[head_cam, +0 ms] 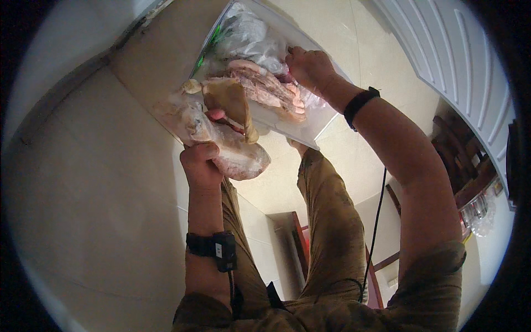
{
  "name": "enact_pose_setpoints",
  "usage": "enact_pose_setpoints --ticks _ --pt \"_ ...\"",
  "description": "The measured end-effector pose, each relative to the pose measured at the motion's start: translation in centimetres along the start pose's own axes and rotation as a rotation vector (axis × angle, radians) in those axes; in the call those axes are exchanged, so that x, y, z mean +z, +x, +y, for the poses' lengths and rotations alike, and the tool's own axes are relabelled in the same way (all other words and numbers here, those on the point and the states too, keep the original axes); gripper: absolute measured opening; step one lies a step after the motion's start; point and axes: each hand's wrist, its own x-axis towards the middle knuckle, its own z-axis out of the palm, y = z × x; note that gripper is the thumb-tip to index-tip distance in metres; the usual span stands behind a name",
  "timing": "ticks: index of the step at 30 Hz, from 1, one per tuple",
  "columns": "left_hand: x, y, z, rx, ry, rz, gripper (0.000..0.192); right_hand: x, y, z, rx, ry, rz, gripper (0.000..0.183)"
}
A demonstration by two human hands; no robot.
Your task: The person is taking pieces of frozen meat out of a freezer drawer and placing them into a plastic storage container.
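Note:
My left hand [201,162] grips a frosted package of frozen meat [244,159], held in front of the near left side of a clear plastic drawer [300,135]. A yellowish piece, maybe frozen poultry [226,97], lies against the package and over the drawer's edge. Inside the drawer are pinkish frozen meat pieces [265,89] and a crumpled translucent plastic bag [249,35]. My right hand [309,68] is at the drawer's right side, fingers bent beside the bag; whether it grips the bag or the drawer wall is hidden.
A white ribbed panel [452,54], perhaps an appliance door, curves along the right. Beneath the drawer is a pale tiled floor [265,157]. Dark wooden furniture [460,153] stands at the right, with plastic-wrapped items [477,211] near it. A black cable [377,224] hangs by my right arm.

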Motion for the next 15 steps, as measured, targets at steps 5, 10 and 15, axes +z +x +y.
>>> enact_pose_setpoints --ticks 5,10,15 --pt "-0.5 -0.1 -0.1 0.033 0.009 -0.014 0.062 -0.8 0.2 0.0 -0.009 0.017 -0.100 0.017" --pt "0.8 0.0 0.3 0.025 -0.036 0.015 0.058 -0.6 0.5 1.6 -0.049 -0.120 -0.061 0.020" --pt "0.1 -0.1 0.0 0.072 -0.090 -0.017 0.066 -0.1 0.0 -0.6 0.242 0.018 -0.142 0.019"
